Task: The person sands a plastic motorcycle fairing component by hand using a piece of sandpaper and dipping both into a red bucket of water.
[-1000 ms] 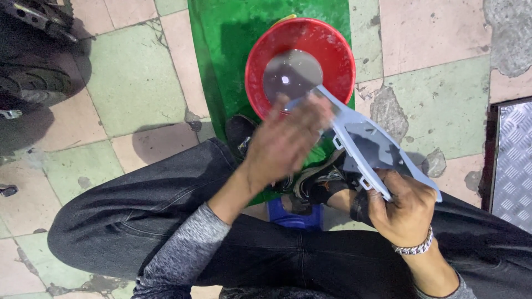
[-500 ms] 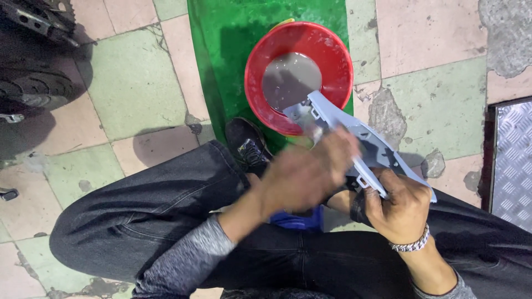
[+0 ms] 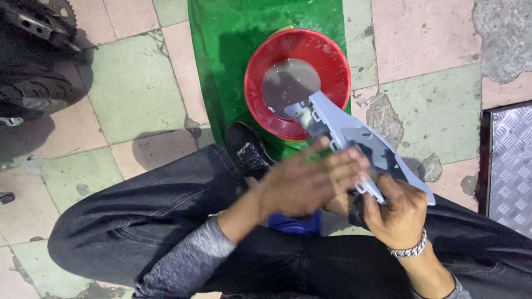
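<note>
A worn floor of pink and pale green tiles (image 3: 133,88) is being covered in part by a glossy green sheet (image 3: 221,50), on which a round red plastic basin (image 3: 332,61) of murky water is standing. The long grey plastic panel (image 3: 366,144) is being pinched at its near end by the right hand (image 3: 396,213). The left hand (image 3: 307,182), blurred, has been drawn back along the panel since the earlier frame, fingers spread flat against it.

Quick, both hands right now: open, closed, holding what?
Left hand: open, blurred, fingers against the grey plastic panel.
Right hand: closed, gripping the panel's lower end.
</note>
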